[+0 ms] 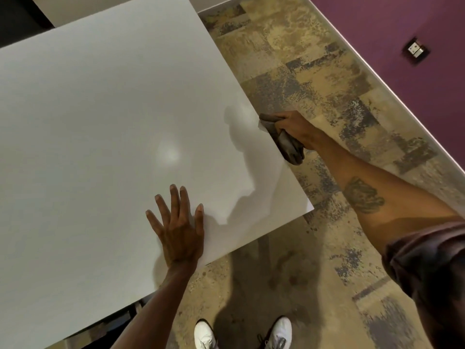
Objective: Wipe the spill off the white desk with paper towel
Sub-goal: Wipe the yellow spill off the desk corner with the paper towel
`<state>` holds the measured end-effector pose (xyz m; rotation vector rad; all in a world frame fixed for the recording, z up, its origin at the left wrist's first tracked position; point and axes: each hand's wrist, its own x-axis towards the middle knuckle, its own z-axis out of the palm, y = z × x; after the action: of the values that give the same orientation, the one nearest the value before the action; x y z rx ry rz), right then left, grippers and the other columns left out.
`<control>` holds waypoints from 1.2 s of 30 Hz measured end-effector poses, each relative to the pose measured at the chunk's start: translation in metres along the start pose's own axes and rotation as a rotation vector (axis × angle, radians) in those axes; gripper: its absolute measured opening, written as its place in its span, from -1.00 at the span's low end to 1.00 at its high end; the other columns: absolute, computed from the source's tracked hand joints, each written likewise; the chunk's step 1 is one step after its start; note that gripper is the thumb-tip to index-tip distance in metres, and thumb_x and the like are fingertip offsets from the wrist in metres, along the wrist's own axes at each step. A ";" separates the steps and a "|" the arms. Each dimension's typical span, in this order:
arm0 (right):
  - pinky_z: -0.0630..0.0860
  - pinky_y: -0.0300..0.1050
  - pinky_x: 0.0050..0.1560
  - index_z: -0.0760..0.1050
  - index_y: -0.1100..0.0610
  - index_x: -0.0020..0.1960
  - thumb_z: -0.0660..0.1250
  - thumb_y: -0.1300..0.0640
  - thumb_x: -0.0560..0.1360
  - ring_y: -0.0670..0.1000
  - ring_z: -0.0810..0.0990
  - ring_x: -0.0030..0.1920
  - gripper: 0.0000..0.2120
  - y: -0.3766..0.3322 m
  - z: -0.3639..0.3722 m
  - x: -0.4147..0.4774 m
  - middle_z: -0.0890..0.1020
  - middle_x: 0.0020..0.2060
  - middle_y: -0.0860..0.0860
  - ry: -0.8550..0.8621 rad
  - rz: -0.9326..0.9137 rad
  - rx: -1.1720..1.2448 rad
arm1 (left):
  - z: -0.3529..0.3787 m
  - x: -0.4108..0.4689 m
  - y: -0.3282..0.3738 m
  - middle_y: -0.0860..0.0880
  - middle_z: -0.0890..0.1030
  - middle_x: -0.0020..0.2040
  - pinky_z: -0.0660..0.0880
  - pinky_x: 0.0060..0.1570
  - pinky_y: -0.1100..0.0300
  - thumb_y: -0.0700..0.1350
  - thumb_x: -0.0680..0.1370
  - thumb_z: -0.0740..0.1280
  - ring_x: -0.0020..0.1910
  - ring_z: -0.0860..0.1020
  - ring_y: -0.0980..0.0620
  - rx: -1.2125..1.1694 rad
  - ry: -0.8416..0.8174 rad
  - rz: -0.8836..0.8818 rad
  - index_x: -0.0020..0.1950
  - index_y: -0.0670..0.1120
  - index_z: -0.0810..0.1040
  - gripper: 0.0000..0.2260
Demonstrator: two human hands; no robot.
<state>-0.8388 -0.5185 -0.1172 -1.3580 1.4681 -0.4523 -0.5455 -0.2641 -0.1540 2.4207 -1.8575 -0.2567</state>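
Right hand (293, 127) is clamped on the wadded paper towel (289, 147) at the bench (100, 109) edge, mid-right of frame; left hand (180, 230) is splayed flat. No spill visible, so probably the final pass; lift off next.

Two bare forearms are seen, each ending in an uncovered hand: the left hand (177, 229) and the right hand (293, 127). No rings, watch or bracelets are worn on either. A dark tattoo (363, 195) of blurred, uncertain design is marked on the right forearm. A short dark sleeve (425, 255), maroon-tinged and creased, is worn on the right upper arm. White shoes (279, 332) with laces are worn on both feet.
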 end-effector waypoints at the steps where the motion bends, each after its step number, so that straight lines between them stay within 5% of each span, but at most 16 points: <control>1: 0.53 0.09 -0.18 0.57 0.03 0.30 0.17 0.39 0.48 0.23 0.63 -0.14 -0.50 0.004 0.000 -0.005 0.70 0.01 0.11 -0.006 0.011 0.006 | 0.001 0.000 0.000 -0.13 0.14 0.68 0.00 0.55 -0.42 0.20 0.70 -0.02 0.66 0.04 -0.28 0.000 0.008 0.004 0.67 -0.08 0.19 -0.40; 3: 0.55 0.12 -0.09 0.57 0.05 0.31 0.17 0.40 0.49 0.22 0.64 -0.04 -0.50 0.011 0.001 -0.017 0.70 0.01 0.02 -0.012 0.009 0.024 | 0.002 -0.001 -0.001 -0.14 0.16 0.67 0.01 0.55 -0.42 0.17 0.71 0.04 0.66 0.06 -0.29 -0.005 0.033 0.010 0.66 -0.10 0.21 -0.42; 7: 0.58 -0.19 -0.19 0.57 0.04 0.31 0.17 0.39 0.47 0.01 0.69 -0.10 -0.49 0.024 0.001 -0.046 0.71 -0.01 -0.09 -0.003 0.022 0.074 | 0.001 -0.002 0.003 -0.16 0.22 0.65 0.07 0.52 -0.44 0.10 0.73 0.10 0.64 0.12 -0.33 0.038 0.067 0.029 0.63 -0.15 0.27 -0.47; 10: 0.55 -0.33 -0.31 0.59 0.02 0.30 0.16 0.40 0.47 -0.19 0.68 -0.25 -0.48 0.035 0.000 -0.069 0.69 -0.01 -0.20 -0.010 0.028 0.079 | -0.001 -0.002 0.004 -0.09 0.12 0.68 -0.05 0.57 -0.39 0.17 0.70 -0.02 0.67 0.02 -0.28 -0.010 0.019 -0.003 0.67 -0.10 0.18 -0.41; 15: 0.58 -0.37 -0.17 0.63 -0.01 0.22 0.16 0.43 0.45 -0.23 0.69 -0.09 -0.47 0.056 0.003 -0.108 0.67 0.07 -0.15 0.020 0.039 0.155 | -0.001 -0.003 0.002 0.00 -0.03 0.71 -0.17 0.58 -0.37 0.23 0.71 -0.13 0.68 -0.12 -0.23 -0.045 -0.025 -0.010 0.70 -0.02 0.00 -0.39; 24: 0.54 -0.34 -0.28 0.65 -0.16 0.11 0.16 0.39 0.42 -0.18 0.66 -0.24 -0.45 0.099 0.006 -0.175 0.70 0.01 -0.18 0.046 0.031 0.139 | 0.000 -0.011 0.004 -0.06 0.10 0.69 -0.08 0.55 -0.43 0.26 0.70 -0.18 0.66 0.00 -0.29 -0.030 0.005 0.003 0.67 -0.06 0.10 -0.37; 28: 0.55 -0.14 -0.15 0.65 -0.26 0.06 0.18 0.36 0.43 0.05 0.63 -0.14 -0.44 0.107 0.005 -0.200 0.70 0.10 -0.14 0.059 0.027 0.077 | 0.005 -0.006 -0.001 -0.04 0.10 0.69 -0.08 0.53 -0.47 0.27 0.70 -0.21 0.66 0.00 -0.28 -0.034 0.014 0.004 0.67 -0.03 0.09 -0.37; 31: 0.60 -0.31 -0.10 0.65 -0.28 0.03 0.17 0.35 0.42 -0.12 0.67 -0.02 -0.43 0.110 0.005 -0.225 0.69 0.12 -0.18 0.085 0.021 0.081 | 0.011 -0.006 -0.001 -0.02 0.05 0.70 -0.10 0.51 -0.48 0.22 0.72 -0.16 0.68 -0.03 -0.24 -0.025 0.023 0.025 0.68 0.00 0.05 -0.43; 34: 0.63 -0.05 0.12 0.65 -0.20 0.14 0.16 0.35 0.40 0.00 0.66 0.09 -0.44 0.117 0.009 -0.252 0.68 0.13 -0.20 0.049 0.020 0.070 | 0.011 -0.006 -0.003 -0.03 0.03 0.70 -0.14 0.50 -0.49 0.21 0.72 -0.16 0.68 -0.04 -0.22 -0.014 0.011 0.006 0.68 0.01 0.04 -0.44; 36: 0.62 -0.14 0.16 0.64 -0.13 0.20 0.18 0.33 0.38 -0.10 0.65 0.13 -0.45 0.120 0.017 -0.266 0.68 0.14 -0.21 0.022 -0.010 0.127 | 0.008 -0.006 -0.002 -0.04 0.05 0.69 -0.16 0.49 -0.52 0.22 0.71 -0.20 0.67 -0.04 -0.25 -0.002 -0.015 0.003 0.67 0.00 0.08 -0.42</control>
<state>-0.9324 -0.2412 -0.1096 -1.2632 1.4269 -0.5595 -0.5466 -0.2579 -0.1621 2.4214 -1.8653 -0.2780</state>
